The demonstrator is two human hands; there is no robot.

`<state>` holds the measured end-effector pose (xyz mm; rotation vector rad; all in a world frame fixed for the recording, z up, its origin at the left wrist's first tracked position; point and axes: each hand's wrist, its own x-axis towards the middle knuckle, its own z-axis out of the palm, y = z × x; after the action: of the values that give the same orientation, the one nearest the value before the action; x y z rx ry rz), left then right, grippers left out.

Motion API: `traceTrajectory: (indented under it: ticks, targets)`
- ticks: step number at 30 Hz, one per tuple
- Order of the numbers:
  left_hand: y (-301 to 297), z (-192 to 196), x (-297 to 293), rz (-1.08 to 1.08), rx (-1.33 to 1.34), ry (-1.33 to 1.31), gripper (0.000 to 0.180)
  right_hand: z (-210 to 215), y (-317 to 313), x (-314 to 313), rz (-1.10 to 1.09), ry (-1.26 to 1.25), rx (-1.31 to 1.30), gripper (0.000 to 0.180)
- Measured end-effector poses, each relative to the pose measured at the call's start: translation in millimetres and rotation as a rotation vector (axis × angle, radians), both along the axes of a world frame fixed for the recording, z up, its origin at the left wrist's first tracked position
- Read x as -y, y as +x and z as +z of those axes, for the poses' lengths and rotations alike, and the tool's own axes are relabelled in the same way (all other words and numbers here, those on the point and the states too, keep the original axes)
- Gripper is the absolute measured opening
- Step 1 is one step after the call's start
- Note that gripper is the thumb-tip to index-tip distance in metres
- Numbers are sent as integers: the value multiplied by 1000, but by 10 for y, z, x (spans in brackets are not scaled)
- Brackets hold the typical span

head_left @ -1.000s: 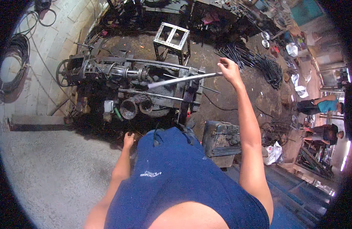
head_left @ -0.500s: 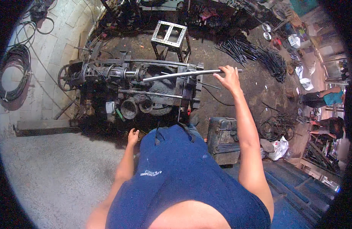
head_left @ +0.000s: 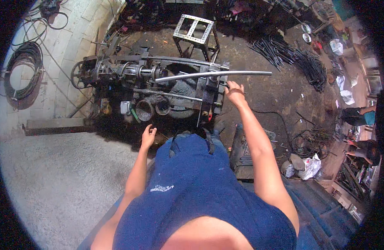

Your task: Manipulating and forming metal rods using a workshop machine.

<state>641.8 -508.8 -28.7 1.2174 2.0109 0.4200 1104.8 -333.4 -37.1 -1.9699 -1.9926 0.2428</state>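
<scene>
A long, slightly bent metal rod (head_left: 213, 74) reaches from the chuck end of a greasy machine (head_left: 129, 73) out past its right end, with nobody's hand on it. Just below the rod, my right hand (head_left: 235, 93) is at the machine's right end, its fingers curled round the end of a thin lever (head_left: 222, 85). My left hand (head_left: 148, 136) hangs in front of the machine, empty, with its fingers loosely apart. Closest to it are a round metal pipe mouth (head_left: 144, 111) and a green-handled tool (head_left: 135, 115).
Behind the machine stands a perforated metal stand (head_left: 193, 29). Dark rods (head_left: 283, 54) lie heaped on the floor at the far right. A worn metal case (head_left: 244, 160) sits beside my right arm. Coiled cable (head_left: 23, 71) lies at left; other people (head_left: 360, 116) are at far right.
My right hand has let go of the rod and moved down and left to the lever. The rod stays in the machine. My left hand has risen slightly and its fingers have spread.
</scene>
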Motion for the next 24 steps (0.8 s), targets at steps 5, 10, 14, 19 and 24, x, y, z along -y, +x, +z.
traceTrajectory:
  ticks: [5, 10, 14, 19, 24]
  targets:
    - [41, 155, 223, 44, -17, -34, 52, -250, 160, -360, 129, -185, -239, 19]
    - [28, 93, 690, 123, -56, -109, 50, -488, 230, -394, 252, -19, -379, 18]
    - [56, 10, 965, 187, 37, -169, 49, -456, 214, -395, 267, -47, -437, 15]
    - [34, -30, 1040, 202, 36, -212, 50, -512, 257, -453, 259, -144, -414, 19]
    - [33, 62, 948, 146, -29, -191, 49, -513, 262, -548, 275, -333, -367, 28]
